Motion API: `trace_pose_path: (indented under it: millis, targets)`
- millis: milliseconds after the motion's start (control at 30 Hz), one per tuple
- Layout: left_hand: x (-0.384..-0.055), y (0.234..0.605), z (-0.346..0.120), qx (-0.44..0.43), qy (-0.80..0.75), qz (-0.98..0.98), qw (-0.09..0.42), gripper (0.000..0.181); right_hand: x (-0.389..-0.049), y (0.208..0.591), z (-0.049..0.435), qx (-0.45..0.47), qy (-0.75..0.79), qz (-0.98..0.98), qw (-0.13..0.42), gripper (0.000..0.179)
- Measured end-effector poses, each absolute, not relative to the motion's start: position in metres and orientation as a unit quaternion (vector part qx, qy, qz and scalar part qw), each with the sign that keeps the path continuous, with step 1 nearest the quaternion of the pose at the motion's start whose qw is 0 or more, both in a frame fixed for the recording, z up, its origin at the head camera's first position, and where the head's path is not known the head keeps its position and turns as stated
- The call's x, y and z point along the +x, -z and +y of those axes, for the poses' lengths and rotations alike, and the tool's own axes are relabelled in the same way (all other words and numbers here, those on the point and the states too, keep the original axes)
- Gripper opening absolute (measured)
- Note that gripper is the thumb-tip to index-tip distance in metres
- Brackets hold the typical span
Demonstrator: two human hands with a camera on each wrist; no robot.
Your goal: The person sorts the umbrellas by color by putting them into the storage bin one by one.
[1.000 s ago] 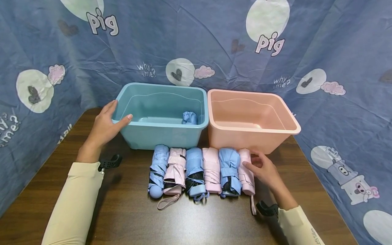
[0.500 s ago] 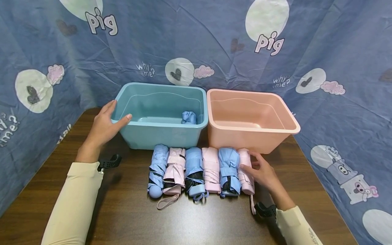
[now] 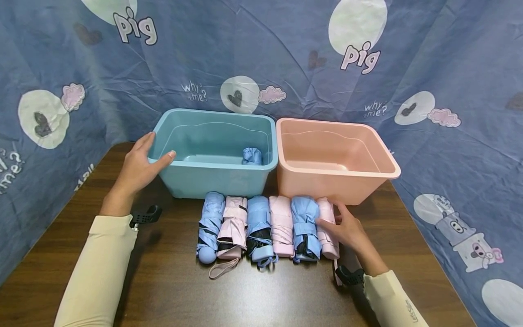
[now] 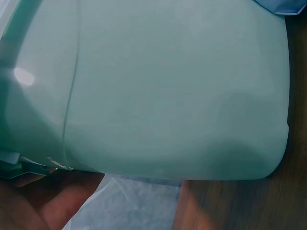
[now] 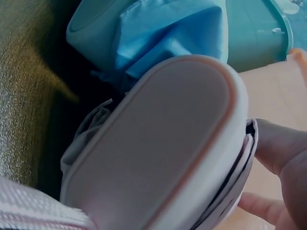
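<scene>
With fingers and thumb of the right hand (image 3: 347, 227), pinches the rightmost pink umbrella (image 3: 329, 246), thumb laid across its top toward the left side, fingertips by its right side near the far end. Holds it at the right end of a side-by-side row of six folded umbrellas on the brown table (image 3: 261, 299), just in front of the peach bin (image 3: 318, 186). Seen close from the right wrist: flat oval handle end toward the camera, with a pale strap (image 5: 38, 206) at its lower left.

With the left hand (image 3: 140, 165), touches the front left corner of the teal bin (image 3: 216, 181), fingers extended at the left rim, thumb spread away from them and resting over the front rim. Cannot tell from the left wrist view where these fingertips end.

Leftward along the row from the pinched umbrella: a wide blue umbrella (image 3: 305, 213), a smooth pink umbrella (image 3: 281, 222), a middle blue umbrella (image 3: 259, 213), a loose pink umbrella (image 3: 234, 225) and, at the left end, a knobbed blue umbrella (image 3: 209, 225). Inside the teal bin, near its right wall, a bunched blue umbrella (image 3: 252, 156), partly hidden by the front rim. Behind both bins, a blue printed curtain (image 3: 302, 54).
</scene>
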State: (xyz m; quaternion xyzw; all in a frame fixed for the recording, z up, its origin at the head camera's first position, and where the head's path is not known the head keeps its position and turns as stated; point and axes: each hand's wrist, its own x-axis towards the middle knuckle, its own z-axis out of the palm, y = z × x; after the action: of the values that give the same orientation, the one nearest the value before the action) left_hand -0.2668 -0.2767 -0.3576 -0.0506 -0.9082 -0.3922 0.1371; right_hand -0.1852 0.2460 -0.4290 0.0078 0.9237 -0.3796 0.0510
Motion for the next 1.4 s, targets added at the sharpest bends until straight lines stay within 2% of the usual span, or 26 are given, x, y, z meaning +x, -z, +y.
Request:
trace_pose_path:
  millis: [267, 700, 1400]
  targets:
    - [-0.265, 0.356, -0.276, -0.048, 0.388, -0.910, 0.137, 0.088, -0.186, 0.432, 0.250, 0.009, 0.398, 0.916, 0.056, 0.077]
    - [-0.264, 0.356, -0.274, -0.048, 0.385, -0.912, 0.134, 0.088, -0.183, 0.437, 0.250, 0.030, 0.426, 0.904, 0.024, 0.067]
    - [-0.265, 0.356, -0.274, -0.047, 0.393, -0.908, 0.135, 0.088, -0.177, 0.434, 0.259, 0.033, 0.513, 0.858, 0.005, 0.065]
